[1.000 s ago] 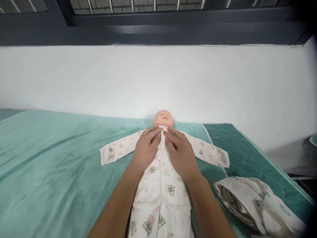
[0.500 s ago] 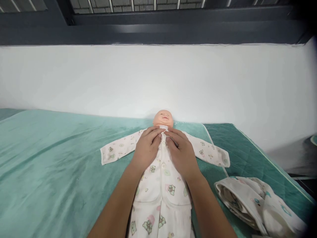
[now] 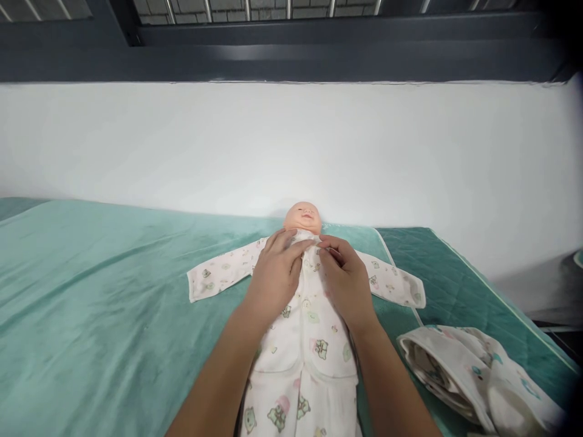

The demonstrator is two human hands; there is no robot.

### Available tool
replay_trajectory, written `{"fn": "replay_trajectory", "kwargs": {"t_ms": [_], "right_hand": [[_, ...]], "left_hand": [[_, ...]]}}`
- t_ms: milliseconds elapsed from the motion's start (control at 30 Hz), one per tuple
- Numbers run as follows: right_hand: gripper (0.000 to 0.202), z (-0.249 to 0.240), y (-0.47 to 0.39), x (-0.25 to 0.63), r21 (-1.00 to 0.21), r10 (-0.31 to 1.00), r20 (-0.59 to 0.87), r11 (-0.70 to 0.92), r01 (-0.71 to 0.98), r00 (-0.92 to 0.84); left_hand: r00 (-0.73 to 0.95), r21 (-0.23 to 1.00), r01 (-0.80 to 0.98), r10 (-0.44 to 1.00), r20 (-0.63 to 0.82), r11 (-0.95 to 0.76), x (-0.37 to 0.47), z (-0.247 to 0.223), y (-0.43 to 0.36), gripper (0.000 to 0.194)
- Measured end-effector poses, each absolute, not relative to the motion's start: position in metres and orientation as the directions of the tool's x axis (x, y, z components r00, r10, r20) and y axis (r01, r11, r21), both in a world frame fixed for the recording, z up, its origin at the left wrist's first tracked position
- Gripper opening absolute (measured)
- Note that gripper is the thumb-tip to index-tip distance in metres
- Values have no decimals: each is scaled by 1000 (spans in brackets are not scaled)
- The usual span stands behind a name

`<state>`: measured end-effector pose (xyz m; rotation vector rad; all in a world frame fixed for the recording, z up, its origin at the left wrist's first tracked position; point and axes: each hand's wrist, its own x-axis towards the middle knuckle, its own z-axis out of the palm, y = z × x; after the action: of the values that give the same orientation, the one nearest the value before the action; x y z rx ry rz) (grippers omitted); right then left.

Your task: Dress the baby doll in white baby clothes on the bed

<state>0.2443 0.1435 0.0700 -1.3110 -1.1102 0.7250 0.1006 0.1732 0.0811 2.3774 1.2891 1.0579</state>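
Observation:
A baby doll, its head (image 3: 302, 216) showing, lies on its back in a white printed baby jacket (image 3: 291, 346) with sleeves spread to both sides. My left hand (image 3: 276, 273) lies over the jacket's upper chest, its thumb and index finger closed on cloth near the front opening. Just right of it, my right hand (image 3: 348, 282) pinches the front edge below the collar. The fingertips hide what exactly is between them. A button (image 3: 306, 303) shows lower on the front. Matching trousers (image 3: 273, 403) extend below the hem.
A light green blanket (image 3: 113, 303) covers the bed, with a darker quilted cover (image 3: 455, 285) on the right. Bunched white printed cloth (image 3: 483, 376) lies near my right forearm. Behind the doll rises a white wall (image 3: 291, 145) under a dark window frame (image 3: 319, 57).
My right hand has moved slightly right, its fingers curling into a pinch at the jacket's front edge. The left index finger now reaches further across the chest. The view has shifted slightly.

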Motion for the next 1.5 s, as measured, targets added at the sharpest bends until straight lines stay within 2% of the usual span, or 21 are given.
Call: {"fn": "replay_trajectory", "kwargs": {"t_ms": [167, 300, 500, 633, 733, 967, 1133, 1333, 1500], "right_hand": [[20, 73, 142, 247, -966, 908, 224, 160, 203, 353], [19, 75, 141, 246, -938, 909, 299, 226, 261, 290], [26, 77, 140, 245, -926, 923, 285, 195, 323, 260], [13, 78, 139, 248, -924, 917, 313, 233, 303, 248], [9, 81, 137, 251, -915, 934, 316, 253, 316, 169], [9, 90, 133, 265, -938, 980, 197, 198, 284, -32], [14, 89, 134, 265, -930, 974, 227, 218, 295, -3], [12, 90, 134, 261, -952, 985, 173, 162, 258, 18], [16, 93, 133, 258, -976, 995, 87, 77, 206, 39]], "left_hand": [[198, 611, 624, 855, 480, -488, 100, 83, 173, 32], [253, 605, 617, 855, 452, -503, 99, 83, 172, 36], [327, 603, 594, 845, 424, -533, 98, 82, 170, 41], [231, 667, 567, 870, 436, -484, 100, 89, 167, 29], [193, 713, 546, 894, 404, -440, 101, 94, 162, 18], [210, 796, 467, 923, 323, -385, 99, 97, 159, 16], [219, 840, 420, 936, 275, -345, 97, 97, 157, 13], [212, 887, 374, 956, 202, -270, 96, 96, 155, 13], [197, 909, 331, 961, 194, -252, 97, 94, 157, 16]]}}
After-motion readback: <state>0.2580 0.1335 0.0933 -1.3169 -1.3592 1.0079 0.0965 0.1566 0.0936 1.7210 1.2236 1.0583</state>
